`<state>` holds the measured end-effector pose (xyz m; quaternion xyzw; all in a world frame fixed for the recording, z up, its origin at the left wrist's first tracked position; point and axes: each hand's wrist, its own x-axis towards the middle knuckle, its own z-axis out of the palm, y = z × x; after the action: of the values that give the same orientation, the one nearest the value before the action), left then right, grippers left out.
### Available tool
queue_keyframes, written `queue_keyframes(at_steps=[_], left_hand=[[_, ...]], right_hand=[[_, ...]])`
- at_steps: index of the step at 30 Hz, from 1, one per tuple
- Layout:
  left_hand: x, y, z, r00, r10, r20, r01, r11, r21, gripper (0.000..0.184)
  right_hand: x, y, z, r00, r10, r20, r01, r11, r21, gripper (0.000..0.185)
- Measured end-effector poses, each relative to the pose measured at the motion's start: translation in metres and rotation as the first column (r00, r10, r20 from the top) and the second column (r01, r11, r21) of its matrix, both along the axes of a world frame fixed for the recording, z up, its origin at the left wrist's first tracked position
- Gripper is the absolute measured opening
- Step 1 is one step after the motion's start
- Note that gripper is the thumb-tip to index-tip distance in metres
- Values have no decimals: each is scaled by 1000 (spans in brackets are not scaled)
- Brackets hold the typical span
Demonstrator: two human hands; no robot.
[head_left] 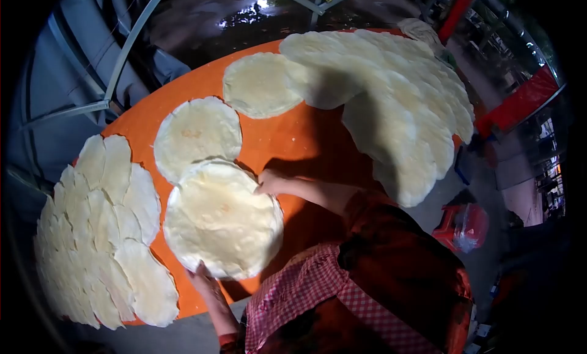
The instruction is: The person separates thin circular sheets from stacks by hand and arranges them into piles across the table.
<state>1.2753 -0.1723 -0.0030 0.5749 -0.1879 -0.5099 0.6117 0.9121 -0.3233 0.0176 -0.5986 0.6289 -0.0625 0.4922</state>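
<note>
A large round thin flatbread [225, 222] with a wavy rim and pale brown marks is between my hands. My right hand [269, 182] pinches its upper right edge. At its lower left edge my left hand [200, 277] grips the rim, with some fingers hidden beneath. The rim casts a shadow on the orange tabletop [278, 137], and I cannot tell how much of the sheet is lifted. Its upper edge meets or overlaps another round flatbread [197, 134] just beyond. A further single flatbread [263, 85] lies above that one, touching the overlapping spread at the right.
Overlapping flatbreads [92, 231] cover the table's left end. A larger overlapping spread [403, 97] covers the far and right side. A red stool [451, 224] with a plastic bag stands on the floor at right. Metal frame bars [131, 45] rise behind the table.
</note>
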Motion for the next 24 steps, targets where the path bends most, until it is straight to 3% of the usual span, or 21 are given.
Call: queue_keyframes(at_steps=[2,3,4,5,6,7,9,12,15,16,18,19,21,22,23,24], left_hand=[[6,6,-14,999,34,35,-34,999,-2,58],[10,8,-19,998,51,26,-51,999,9,58],[9,6,-24,998,69,12,-69,997,14,57],[7,4,-24,996,82,27,-83,995,57,56],[6,4,-22,994,96,44,-100,990,100,55],[5,4,-20,992,110,62,-118,983,142,54],[3,2,-17,991,120,59,-128,979,159,52],[-10,3,-2,985,166,48,-172,967,188,49],[-15,7,-3,991,106,80,-121,968,220,49],[-13,9,-9,988,108,110,-133,959,252,50],[-2,14,-17,979,103,174,-155,936,316,52],[0,13,-16,902,13,433,-159,940,303,53],[2,6,-11,539,-139,831,-159,952,263,56],[1,-3,2,297,-72,952,-81,992,100,58],[-6,-15,25,339,-33,940,-54,997,54,58],[-16,-27,54,381,3,924,-33,999,11,58]], right_hand=[[-21,-37,-23,940,-224,-256,53,841,-539,31],[-33,-58,-18,920,-329,-212,107,732,-673,34],[-47,-86,-14,895,-326,-306,53,756,-652,45],[-62,-115,-29,821,-355,-447,-134,641,-756,56],[-74,-127,-13,806,-285,-520,-225,664,-713,54],[-94,-157,-62,711,-419,-564,-356,478,-803,45],[-122,-177,-71,560,-497,-662,-483,453,-749,39],[-150,-190,-59,578,-387,-718,-581,423,-695,40],[-176,-233,-37,613,-79,-786,-520,709,-477,29],[-173,-260,-22,915,-276,-293,-172,391,-904,22],[-177,-289,36,910,-357,-213,-71,373,-925,15],[-180,-289,87,670,-266,-693,-340,719,-606,15],[-171,-295,172,708,-50,-704,-516,644,-565,17],[-156,-281,217,693,-40,-720,-572,578,-582,18],[-140,-261,258,674,-29,-738,-626,508,-591,20],[-125,-237,296,735,-23,-678,-568,524,-635,21]])
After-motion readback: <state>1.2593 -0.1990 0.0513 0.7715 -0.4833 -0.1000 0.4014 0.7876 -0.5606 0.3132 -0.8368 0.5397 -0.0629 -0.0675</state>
